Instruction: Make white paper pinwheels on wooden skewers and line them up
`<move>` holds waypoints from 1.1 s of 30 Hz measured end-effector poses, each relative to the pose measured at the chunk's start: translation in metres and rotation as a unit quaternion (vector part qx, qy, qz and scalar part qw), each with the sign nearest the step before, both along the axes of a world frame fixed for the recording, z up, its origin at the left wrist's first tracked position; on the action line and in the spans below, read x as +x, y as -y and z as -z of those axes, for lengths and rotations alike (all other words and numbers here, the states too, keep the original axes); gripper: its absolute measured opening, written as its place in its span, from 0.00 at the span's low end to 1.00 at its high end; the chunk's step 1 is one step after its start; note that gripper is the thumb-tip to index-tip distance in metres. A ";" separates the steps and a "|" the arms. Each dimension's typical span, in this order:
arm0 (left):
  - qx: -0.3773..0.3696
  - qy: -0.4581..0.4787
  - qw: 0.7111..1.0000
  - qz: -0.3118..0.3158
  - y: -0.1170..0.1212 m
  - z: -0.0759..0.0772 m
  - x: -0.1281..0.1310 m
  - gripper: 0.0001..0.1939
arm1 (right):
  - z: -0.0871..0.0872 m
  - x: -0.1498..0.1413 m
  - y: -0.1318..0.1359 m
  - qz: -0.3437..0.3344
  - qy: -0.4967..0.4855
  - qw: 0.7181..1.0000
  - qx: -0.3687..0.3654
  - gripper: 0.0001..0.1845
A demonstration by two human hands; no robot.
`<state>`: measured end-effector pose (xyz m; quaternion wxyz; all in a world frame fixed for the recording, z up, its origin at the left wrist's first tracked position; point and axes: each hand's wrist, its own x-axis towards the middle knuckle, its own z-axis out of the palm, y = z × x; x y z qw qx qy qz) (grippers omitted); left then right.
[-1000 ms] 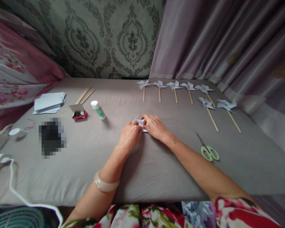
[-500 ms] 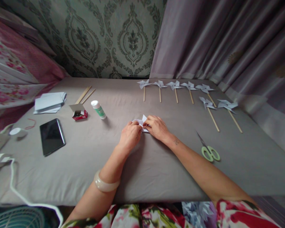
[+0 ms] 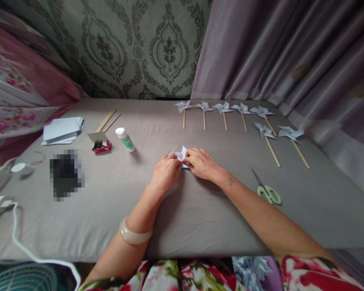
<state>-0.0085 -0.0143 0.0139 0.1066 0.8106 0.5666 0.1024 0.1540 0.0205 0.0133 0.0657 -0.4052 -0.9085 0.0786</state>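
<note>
Between my two hands, low over the cloth, is a white paper pinwheel (image 3: 183, 152) with one pointed blade standing up. My left hand (image 3: 166, 171) pinches its left side, fingers curled and closed. From the right, my right hand (image 3: 202, 163) has its thumb and fingers closed on the paper near the middle. My fingers hide the pinwheel's centre. No stick shows on this one. Green-handled scissors (image 3: 265, 190) lie to the right of my right forearm. A glue bottle (image 3: 125, 140), white and green, stands beyond my left hand.
Several finished pinwheels on sticks (image 3: 224, 109) lie at the back right. Toward the left are a paper stack (image 3: 62, 130), wooden sticks (image 3: 106, 120), a small open red box (image 3: 101, 146), a pixelated dark object (image 3: 66, 174) and a white cable (image 3: 33, 256).
My right hand has shifted slightly, its fingers drawing in toward the pinwheel's centre. An upright paper blade now shows between my hands. My left hand stays about where it was.
</note>
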 end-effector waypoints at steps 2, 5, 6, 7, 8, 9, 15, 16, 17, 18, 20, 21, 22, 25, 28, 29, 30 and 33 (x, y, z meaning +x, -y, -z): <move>0.005 0.009 1.000 0.004 0.000 0.002 -0.001 0.14 | -0.002 -0.001 -0.001 -0.007 0.016 1.000 0.001 0.14; 0.009 0.029 1.000 0.006 -0.001 0.005 -0.005 0.14 | -0.005 -0.005 -0.004 -0.012 0.040 0.999 -0.006 0.13; 0.010 0.038 0.999 0.005 -0.002 0.006 -0.006 0.14 | -0.007 -0.007 -0.005 -0.014 0.045 0.999 -0.010 0.12; 0.011 0.047 0.999 0.002 -0.002 0.006 -0.007 0.14 | -0.008 -0.008 -0.007 -0.015 0.050 0.998 -0.016 0.12; 0.011 0.056 0.998 -0.001 -0.003 0.007 -0.009 0.13 | -0.009 -0.009 -0.008 -0.014 0.055 0.998 -0.022 0.12; 0.010 0.065 0.998 -0.005 -0.003 0.008 -0.010 0.12 | -0.011 -0.010 -0.008 -0.013 0.058 0.998 -0.028 0.12; 0.010 0.091 0.995 -0.035 -0.004 0.009 -0.010 0.10 | -0.022 -0.018 -0.011 0.009 0.083 0.995 -0.057 0.12; 0.008 0.087 0.995 -0.042 -0.004 0.010 -0.009 0.10 | -0.023 -0.021 -0.011 0.012 0.089 0.994 -0.055 0.12; 0.005 0.081 0.996 -0.048 -0.003 0.010 -0.009 0.10 | -0.024 -0.023 -0.010 0.014 0.093 0.994 -0.050 0.11; 0.003 0.075 0.996 -0.055 -0.003 0.010 -0.009 0.10 | -0.025 -0.025 -0.009 0.017 0.095 0.994 -0.042 0.11; -0.002 0.063 0.996 -0.066 -0.003 0.010 -0.009 0.11 | -0.023 -0.026 -0.007 0.032 0.085 0.995 -0.028 0.11; -0.006 0.057 0.996 -0.070 -0.003 0.010 -0.009 0.11 | -0.022 -0.026 -0.007 0.043 0.073 0.996 -0.029 0.12; -0.010 0.053 0.996 -0.074 -0.003 0.010 -0.009 0.12 | -0.019 -0.024 -0.007 0.055 0.058 0.996 -0.036 0.12; -0.022 0.038 0.996 -0.084 -0.004 0.009 -0.010 0.12 | -0.010 -0.013 -0.009 0.075 -0.019 0.993 -0.084 0.15; -0.023 0.027 0.996 -0.087 -0.004 0.009 -0.010 0.13 | 0.002 0.000 -0.011 0.099 -0.151 0.975 -0.126 0.18; -0.020 0.026 0.996 -0.088 -0.003 0.009 -0.009 0.13 | 0.006 0.004 -0.011 0.117 -0.197 0.964 -0.136 0.18; -0.017 0.027 0.995 -0.091 -0.003 0.009 -0.009 0.13 | 0.011 0.008 -0.011 0.141 -0.240 0.950 -0.143 0.19; -0.009 0.040 0.994 -0.103 -0.003 0.009 -0.009 0.14 | 0.024 0.017 -0.008 0.216 -0.330 0.907 -0.145 0.17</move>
